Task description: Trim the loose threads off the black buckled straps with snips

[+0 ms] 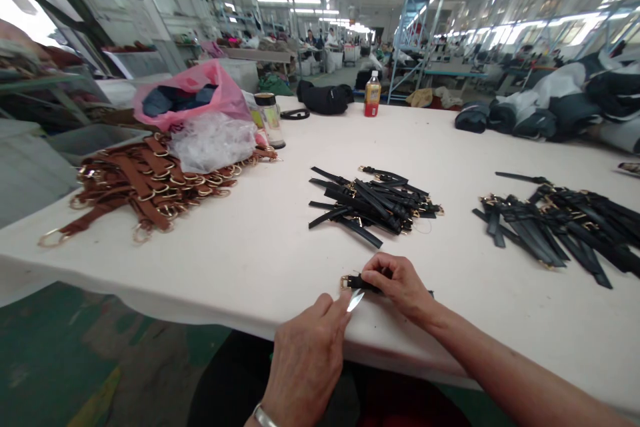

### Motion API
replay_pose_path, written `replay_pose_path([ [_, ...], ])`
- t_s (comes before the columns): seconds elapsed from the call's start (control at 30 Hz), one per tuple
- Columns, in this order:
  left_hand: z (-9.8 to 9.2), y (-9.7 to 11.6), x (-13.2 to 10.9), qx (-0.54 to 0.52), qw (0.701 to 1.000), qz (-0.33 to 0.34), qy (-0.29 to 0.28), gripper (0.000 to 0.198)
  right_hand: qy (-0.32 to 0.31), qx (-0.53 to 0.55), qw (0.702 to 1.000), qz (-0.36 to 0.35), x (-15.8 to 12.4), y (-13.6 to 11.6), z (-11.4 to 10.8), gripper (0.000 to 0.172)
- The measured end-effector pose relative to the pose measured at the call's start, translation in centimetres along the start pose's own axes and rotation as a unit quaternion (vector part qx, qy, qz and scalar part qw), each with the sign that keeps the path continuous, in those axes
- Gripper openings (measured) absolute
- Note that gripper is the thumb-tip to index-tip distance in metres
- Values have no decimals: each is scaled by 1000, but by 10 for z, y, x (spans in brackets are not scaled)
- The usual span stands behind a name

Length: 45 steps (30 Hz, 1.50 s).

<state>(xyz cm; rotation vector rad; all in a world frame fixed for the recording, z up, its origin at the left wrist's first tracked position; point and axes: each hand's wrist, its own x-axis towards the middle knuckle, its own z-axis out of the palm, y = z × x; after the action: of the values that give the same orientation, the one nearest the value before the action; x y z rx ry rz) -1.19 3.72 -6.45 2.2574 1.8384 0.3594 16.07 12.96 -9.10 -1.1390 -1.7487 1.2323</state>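
Observation:
My left hand [310,350], with a silver bangle at its wrist, is closed around thread snips [355,300], their short bright blades sticking out past the fingers. Those blades point up beside the gold-buckled end of a black strap [356,282] lying at the table's near edge. Pinched over that strap is my right hand [395,280], which hides its middle; a bit of the far end peeks out by the wrist. Just beyond my hands lies a loose pile of black straps [370,203] with small gold buckles.
A second pile of black buckle straps [565,227] lies to the right. Brown straps with gold rings [145,180] are heaped at left, beside a pink bag [200,90] and a lidded jar [270,121]. A drink bottle [373,95] stands at the back of the white table [250,260].

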Motion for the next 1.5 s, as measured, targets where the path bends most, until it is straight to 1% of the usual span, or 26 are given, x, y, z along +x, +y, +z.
replay_pose_path([
  [0.07, 0, 6, 4, 24, 1000, 15, -9, 34, -2, 17, 1000, 10, 0, 0, 0, 18],
  [0.17, 3, 14, 11, 56, 998, 17, -20, 35, -3, 46, 999, 19, 0, 0, 1, 18],
  [0.27, 8, 21, 15, 75, 997, 10, -13, 38, -5, 66, 997, 24, 0, 0, 2, 17],
  [0.33, 10, 27, 16, 81, 997, 1, -10, 42, -11, 71, 997, 24, 0, -1, 2, 17],
  [0.5, 11, 40, 16, 105, 993, -40, -26, 48, -26, 51, 998, 10, -2, -1, 1, 13],
  [0.6, 11, 41, 15, 100, 994, -41, -29, 47, -25, 29, 999, 1, -3, 1, 0, 12],
  [0.7, 12, 38, 15, 87, 995, -32, -26, 41, -22, 27, 999, -3, -3, 2, 1, 12],
  [0.8, 14, 33, 14, 77, 996, -23, -24, 37, -19, 65, 998, 9, -2, -1, 2, 17],
  [0.87, 15, 28, 11, 73, 997, -19, -22, 37, -14, 99, 995, 22, -3, -5, -3, 20],
  [0.93, 15, 22, 6, 53, 998, -10, -18, 37, -10, 112, 993, 40, -10, -13, -17, 23],
  [1.0, 13, 14, 1, 17, 1000, -10, -13, 37, -31, 86, 994, 65, -26, -23, -43, 23],
  [1.03, 12, 9, -2, -7, 1000, -15, -8, 36, -60, 56, 994, 77, -38, -29, -60, 23],
  [1.07, 11, 3, -4, -33, 999, -23, 0, 35, -109, 20, 990, 90, -52, -34, -78, 21],
  [1.13, 8, -7, -6, -75, 996, -46, 24, 33, -241, -62, 963, 104, -83, -43, -115, 12],
  [1.17, 7, -12, -7, -93, 993, -56, 35, 33, -269, -94, 953, 103, -98, -46, -130, 12],
  [1.2, 6, -15, -6, -108, 991, -65, 45, 32, -287, -116, 945, 102, -110, -48, -142, 19],
  [1.23, 5, -18, -5, -120, 989, -74, 51, 32, -293, -130, 942, 99, -119, -48, -150, 28],
  [1.27, 5, -20, -4, -130, 987, -79, 56, 32, -288, -135, 943, 93, -123, -47, -152, 35],
  [1.3, 5, -21, -2, -139, 985, -83, 60, 32, -274, -136, 948, 84, -124, -45, -150, 39],
  [1.37, 5, -21, 0, -150, 983, -84, 61, 33, -211, -143, 965, 56, -112, -39, -130, 38],
  [1.43, 6, -18, 1, -152, 983, -85, 57, 34, -104, -185, 977, 22, -88, -33, -97, 33],
  [1.47, 7, -17, 1, -150, 984, -86, 52, 34, -62, -217, 974, 0, -75, -31, -80, 32],
  [1.5, 7, -17, 0, -147, 984, -88, 48, 34, -34, -251, 967, -19, -62, -29, -62, 32],
])
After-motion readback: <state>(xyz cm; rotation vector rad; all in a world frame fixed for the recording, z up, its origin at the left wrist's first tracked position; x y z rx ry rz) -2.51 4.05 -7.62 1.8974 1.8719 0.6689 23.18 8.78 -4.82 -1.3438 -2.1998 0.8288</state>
